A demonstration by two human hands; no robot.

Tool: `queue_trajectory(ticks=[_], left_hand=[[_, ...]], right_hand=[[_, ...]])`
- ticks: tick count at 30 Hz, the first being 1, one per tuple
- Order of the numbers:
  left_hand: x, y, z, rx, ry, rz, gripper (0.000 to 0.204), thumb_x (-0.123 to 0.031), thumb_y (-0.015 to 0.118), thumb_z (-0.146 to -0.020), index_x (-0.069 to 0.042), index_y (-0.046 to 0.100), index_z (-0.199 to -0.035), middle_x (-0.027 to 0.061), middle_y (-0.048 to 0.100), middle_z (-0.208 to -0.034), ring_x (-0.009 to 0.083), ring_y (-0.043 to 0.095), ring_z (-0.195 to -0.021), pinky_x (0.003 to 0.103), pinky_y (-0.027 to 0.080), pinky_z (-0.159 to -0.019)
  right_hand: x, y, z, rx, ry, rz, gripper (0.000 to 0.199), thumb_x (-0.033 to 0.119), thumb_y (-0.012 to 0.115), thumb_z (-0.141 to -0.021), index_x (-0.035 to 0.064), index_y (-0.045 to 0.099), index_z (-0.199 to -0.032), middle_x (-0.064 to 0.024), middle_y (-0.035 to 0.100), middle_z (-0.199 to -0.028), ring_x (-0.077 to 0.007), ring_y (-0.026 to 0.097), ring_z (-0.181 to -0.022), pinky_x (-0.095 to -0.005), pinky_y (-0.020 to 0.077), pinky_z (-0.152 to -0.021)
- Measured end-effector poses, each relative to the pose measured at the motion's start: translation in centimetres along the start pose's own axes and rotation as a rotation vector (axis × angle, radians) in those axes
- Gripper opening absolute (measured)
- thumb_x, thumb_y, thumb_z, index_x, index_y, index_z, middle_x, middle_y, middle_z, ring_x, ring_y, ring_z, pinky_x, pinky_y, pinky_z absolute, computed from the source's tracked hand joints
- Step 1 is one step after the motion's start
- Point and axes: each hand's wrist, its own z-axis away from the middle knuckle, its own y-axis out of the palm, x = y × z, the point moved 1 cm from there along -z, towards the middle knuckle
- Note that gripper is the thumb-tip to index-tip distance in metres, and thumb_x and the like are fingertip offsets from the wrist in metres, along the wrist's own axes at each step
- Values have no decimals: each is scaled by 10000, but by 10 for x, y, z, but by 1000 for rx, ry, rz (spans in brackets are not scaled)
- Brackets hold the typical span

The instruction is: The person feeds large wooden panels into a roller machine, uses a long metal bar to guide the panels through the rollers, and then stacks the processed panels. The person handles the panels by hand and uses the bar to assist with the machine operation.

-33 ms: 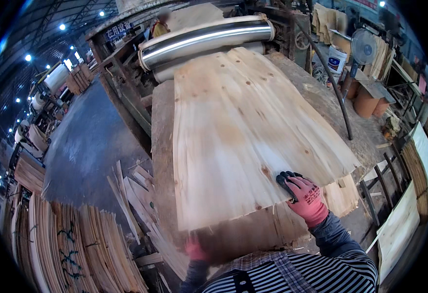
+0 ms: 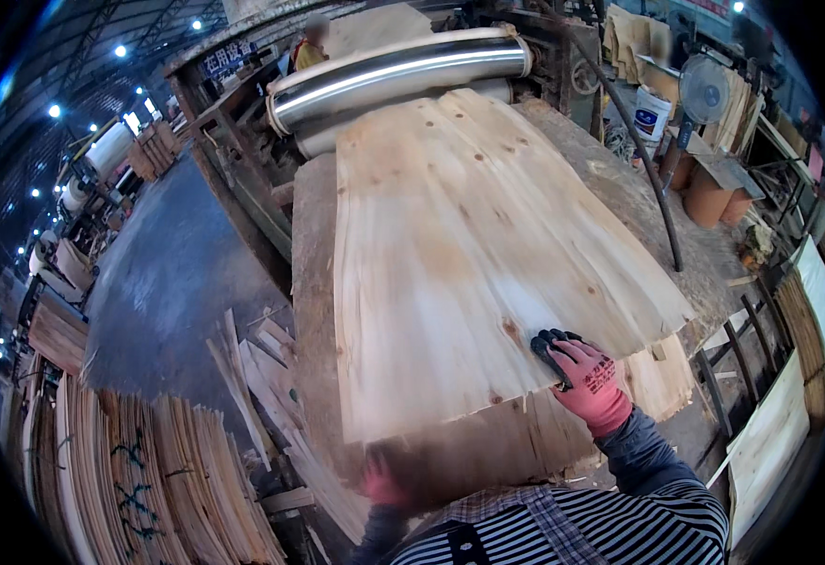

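Under the lamps [image 2: 120, 52] of a long workshop, I see the wide veneer sheet [image 2: 431, 282] lying on a worn table [image 2: 314, 226], its far end at the shiny roller [image 2: 403, 80], probably laid lengthwise to stay square to it. My gloved right hand [image 2: 584, 373] lays its fingers over the near edge, likely to steady it, though I can't tell whether the thumb pinches; the left hand [image 2: 384, 482], near the left corner, is too blurred to read. Beyond, a white bucket [image 2: 651, 115] hides its contents from me.
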Motion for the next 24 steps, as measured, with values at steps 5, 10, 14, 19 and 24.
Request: queue_trajectory(ticks=[5,10,14,19,24], left_hand=[[6,19,8,-19,-72,50,931,-396,693,-610,-21,212,-1312,238,281,-1303,397,291,-1177,449,258,-977],[43,26,7,-153,-68,330,678,-391,562,-713,13,359,-1219,247,384,-1232,393,376,-1118,477,297,-925],[18,-23,-22,-9,-2,1533,503,-299,411,-835,14,377,-1228,182,412,-1229,289,378,-1148,373,298,-955],[28,-18,-14,168,-76,1255,489,-79,533,-820,0,343,-1264,131,461,-1188,195,436,-1101,293,360,-911],[30,-1,-11,214,-165,1086,485,-53,531,-805,-36,367,-1261,68,510,-1145,143,484,-1022,265,386,-862]], right_hand=[[-8,24,-5,28,-33,3,546,171,686,-507,78,547,-1027,-104,548,-1046,-290,520,-962,-400,412,-835],[-7,8,25,87,11,-3,568,187,690,-496,93,546,-1038,-95,543,-1044,-302,512,-961,-404,411,-837],[9,8,66,194,12,19,568,203,677,-501,101,542,-1043,-94,525,-1063,-307,481,-989,-419,393,-857],[14,16,115,385,-6,-120,525,292,651,-680,90,495,-1138,-141,484,-1152,-301,421,-1104,-420,283,-972],[-26,-33,182,127,1002,-453,466,232,537,-804,48,403,-1210,-152,447,-1212,-239,429,-1108,-336,312,-953]])
